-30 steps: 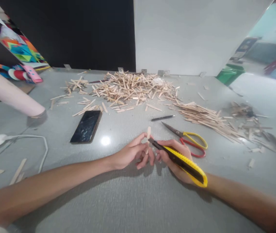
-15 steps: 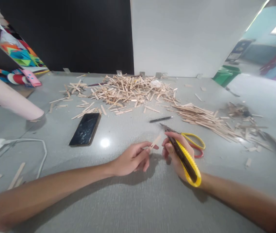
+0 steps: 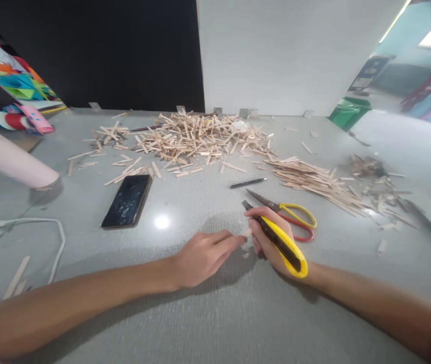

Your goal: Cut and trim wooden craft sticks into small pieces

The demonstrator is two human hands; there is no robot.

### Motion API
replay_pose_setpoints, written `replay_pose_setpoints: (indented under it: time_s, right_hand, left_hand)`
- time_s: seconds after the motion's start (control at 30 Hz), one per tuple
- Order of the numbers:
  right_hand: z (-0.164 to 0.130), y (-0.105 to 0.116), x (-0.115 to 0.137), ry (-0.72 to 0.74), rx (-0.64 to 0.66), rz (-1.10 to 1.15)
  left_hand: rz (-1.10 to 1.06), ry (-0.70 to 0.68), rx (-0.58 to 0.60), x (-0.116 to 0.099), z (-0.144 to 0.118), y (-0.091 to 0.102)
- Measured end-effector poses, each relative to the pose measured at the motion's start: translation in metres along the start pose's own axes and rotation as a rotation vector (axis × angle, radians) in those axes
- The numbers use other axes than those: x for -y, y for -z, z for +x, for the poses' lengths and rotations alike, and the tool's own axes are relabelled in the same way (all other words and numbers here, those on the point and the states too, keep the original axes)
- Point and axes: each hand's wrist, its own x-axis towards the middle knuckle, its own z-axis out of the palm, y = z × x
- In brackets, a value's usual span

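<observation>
Between the fingertips of my left hand (image 3: 203, 255) is a short flat wooden stick (image 3: 248, 232), mostly covered by the fingers. Its far end meets the fingers of my right hand (image 3: 270, 237); whether those fingers also pinch it I cannot tell. A yellow and black utility knife (image 3: 285, 245) lies across my right hand, closed around it, its tip pointing away to the upper left. Scissors (image 3: 296, 215) with one yellow and one red handle lie just beyond the right hand. A dark pen (image 3: 248, 183) rests above the scissors.
A large heap of wooden sticks (image 3: 200, 136) spreads along the back, with a flatter pile (image 3: 314, 184) at right. Left are a phone (image 3: 127, 201), a white cable (image 3: 61, 237) and a pale pink cylinder (image 3: 14, 156). A long blade (image 3: 429, 222) lies far right.
My left hand has turned palm-down and brought the stick against my right fingers. The right hand has closed more, with the knife still in it. The view has shifted slightly.
</observation>
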Motion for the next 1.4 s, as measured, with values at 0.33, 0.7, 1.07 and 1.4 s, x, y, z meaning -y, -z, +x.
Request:
replay_pose_setpoints:
  time_s: [0.33, 0.7, 1.07, 1.4]
  right_hand:
    - [0.001, 0.000, 0.002, -0.021, 0.034, -0.019]
    - [0.001, 0.001, -0.001, -0.065, 0.057, 0.020]
    - [0.002, 0.001, 0.009, -0.099, 0.095, 0.020]
    - [0.003, 0.002, 0.002, -0.057, 0.063, 0.015]
  left_hand:
    - [0.130, -0.073, -0.058, 0.003, -0.003, -0.006]
    - [0.133, 0.029, -0.089, 0.001, -0.004, -0.006]
    - [0.137, 0.090, -0.112, 0.003, -0.002, -0.006]
    - [0.054, 0.188, -0.111, 0.001, -0.001, -0.007]
